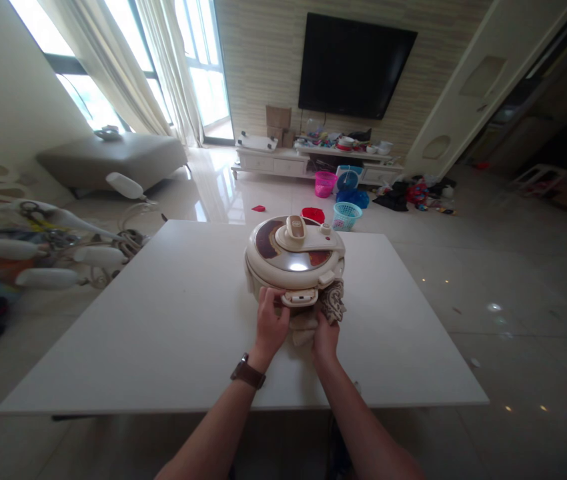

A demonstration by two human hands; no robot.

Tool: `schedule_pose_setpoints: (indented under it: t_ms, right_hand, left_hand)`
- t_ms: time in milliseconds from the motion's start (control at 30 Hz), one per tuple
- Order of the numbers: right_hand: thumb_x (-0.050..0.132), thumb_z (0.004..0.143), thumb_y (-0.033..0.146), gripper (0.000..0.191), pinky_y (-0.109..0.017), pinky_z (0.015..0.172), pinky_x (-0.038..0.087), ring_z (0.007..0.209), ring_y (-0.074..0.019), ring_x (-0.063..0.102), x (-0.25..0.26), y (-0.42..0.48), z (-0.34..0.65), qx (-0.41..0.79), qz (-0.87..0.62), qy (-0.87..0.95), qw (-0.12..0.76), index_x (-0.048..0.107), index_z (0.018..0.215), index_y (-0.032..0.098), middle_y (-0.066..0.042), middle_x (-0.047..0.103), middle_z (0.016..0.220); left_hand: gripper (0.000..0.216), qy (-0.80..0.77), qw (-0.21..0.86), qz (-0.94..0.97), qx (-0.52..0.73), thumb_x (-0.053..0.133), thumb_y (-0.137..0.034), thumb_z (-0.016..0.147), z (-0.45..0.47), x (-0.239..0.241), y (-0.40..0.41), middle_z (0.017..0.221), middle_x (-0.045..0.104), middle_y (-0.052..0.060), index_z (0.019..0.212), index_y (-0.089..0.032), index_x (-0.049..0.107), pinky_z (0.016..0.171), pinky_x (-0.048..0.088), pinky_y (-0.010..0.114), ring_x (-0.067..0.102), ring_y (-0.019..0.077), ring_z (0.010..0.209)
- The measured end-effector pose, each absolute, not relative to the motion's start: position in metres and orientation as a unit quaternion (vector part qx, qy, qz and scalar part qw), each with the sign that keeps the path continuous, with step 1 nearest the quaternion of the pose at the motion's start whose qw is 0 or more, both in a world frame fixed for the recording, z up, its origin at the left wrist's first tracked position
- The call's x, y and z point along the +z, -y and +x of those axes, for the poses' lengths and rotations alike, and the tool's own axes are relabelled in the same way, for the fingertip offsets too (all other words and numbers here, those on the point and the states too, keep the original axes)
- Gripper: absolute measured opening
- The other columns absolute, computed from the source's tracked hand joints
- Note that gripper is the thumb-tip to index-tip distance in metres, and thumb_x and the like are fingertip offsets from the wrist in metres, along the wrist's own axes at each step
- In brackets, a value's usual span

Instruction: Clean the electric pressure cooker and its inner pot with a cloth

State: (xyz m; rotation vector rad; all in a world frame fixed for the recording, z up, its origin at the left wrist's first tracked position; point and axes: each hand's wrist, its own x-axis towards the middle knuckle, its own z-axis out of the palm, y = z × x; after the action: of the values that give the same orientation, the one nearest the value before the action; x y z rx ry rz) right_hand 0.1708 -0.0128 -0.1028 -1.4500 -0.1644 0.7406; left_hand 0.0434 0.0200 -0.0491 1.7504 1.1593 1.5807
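Note:
A cream electric pressure cooker (293, 257) with a brown-patterned lid stands on the white table (163, 333), near its middle. My left hand (271, 323), with a brown watch on the wrist, grips the cooker's near side under the lid rim, fingers curled round it. My right hand (326, 333) presses a brown patterned cloth (332, 301) against the cooker's front right side, fingers closed on the cloth.
Left of the table a rack (38, 253) holds white-handled items and cables. Beyond lie a grey bench (113, 157), a TV cabinet (308, 160) under a wall TV (353, 67), pink (324, 183) and blue baskets (346, 215) and scattered items on the glossy floor.

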Motion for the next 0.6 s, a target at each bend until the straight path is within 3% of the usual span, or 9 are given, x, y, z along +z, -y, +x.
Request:
schedule_pose_setpoints:
  t_ms: [600]
  right_hand:
    - [0.075,0.069,0.048,0.056,-0.042,0.098,0.057,0.112,-0.0318,0.074,-0.114,0.009,0.176,0.304,-0.676,0.081,0.666,0.079,0.113,0.014,-0.014,0.082,0.116]
  left_hand:
    - [0.033,-0.425,0.248,0.654,0.575,0.055,0.003,0.079,0.041,-0.048,-0.02,0.1,0.055,0.003,0.1,-0.022,0.062,0.072,0.056,0.025,0.061,0.0159,0.085]
